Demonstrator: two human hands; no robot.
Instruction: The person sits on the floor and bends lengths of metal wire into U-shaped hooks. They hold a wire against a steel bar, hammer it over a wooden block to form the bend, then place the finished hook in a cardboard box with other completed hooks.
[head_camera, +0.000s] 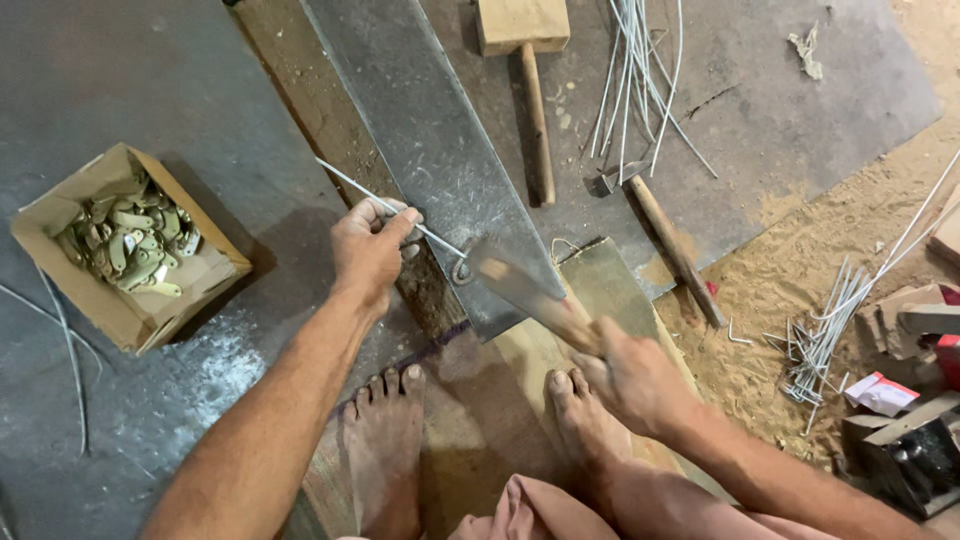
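Left hand (370, 245): closed tight around a thin metal rod (395, 209), thumb and fingers pinching it near its lower end
Right hand (628, 378): wrapped fully around the wooden handle of a tool with a flat head (520, 285), which was blurred, so its exact kind could not be told
Rod position: it lay across the edge of a long grey metal plate (430, 140), just above the bare feet (385, 445), its looped end (461, 270) touching the plate beside the blurred head
Rod axis: long axis ran diagonally, from upper left down to lower right; the looped end pointed lower right toward the right hand, the free end pointed upper left, toward the far side of the cardboard box of small brass-coloured parts (125, 245)
Risk 1: the head was near the left fingers, so a stroke landing off the loop could have hit the knuckles
Risk 2: the rod was thin and held at 1 point only, so a blow might have kicked it sideways off the plate
Risk 3: both feet sat close under the work, so a slipped tool could have dropped onto the toes
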